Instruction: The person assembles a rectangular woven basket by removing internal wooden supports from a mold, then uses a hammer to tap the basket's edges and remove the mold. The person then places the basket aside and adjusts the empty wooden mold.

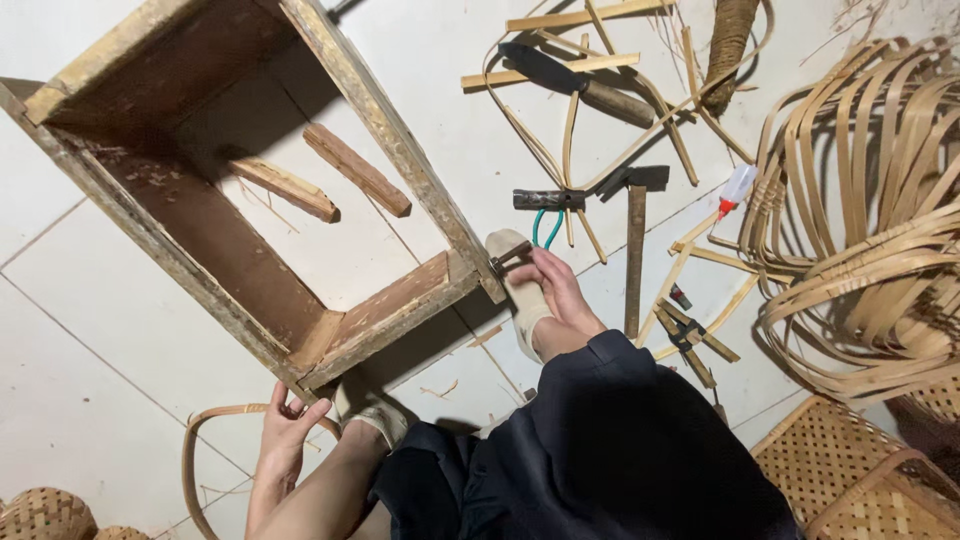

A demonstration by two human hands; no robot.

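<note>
While 2 hands [283,432] [556,287] grip (1 frame [395,310])

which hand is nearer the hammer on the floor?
Right. The right hand is at the wooden frame's near corner, just left of the hammer handle. The left hand is far off at lower left, on a curved bamboo strip.

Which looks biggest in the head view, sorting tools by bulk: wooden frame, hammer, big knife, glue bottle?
1. wooden frame, by far.
2. hammer and big knife: similar length, too close to rank.
3. glue bottle, smallest.
The left hand holds the frame's corner.
</note>
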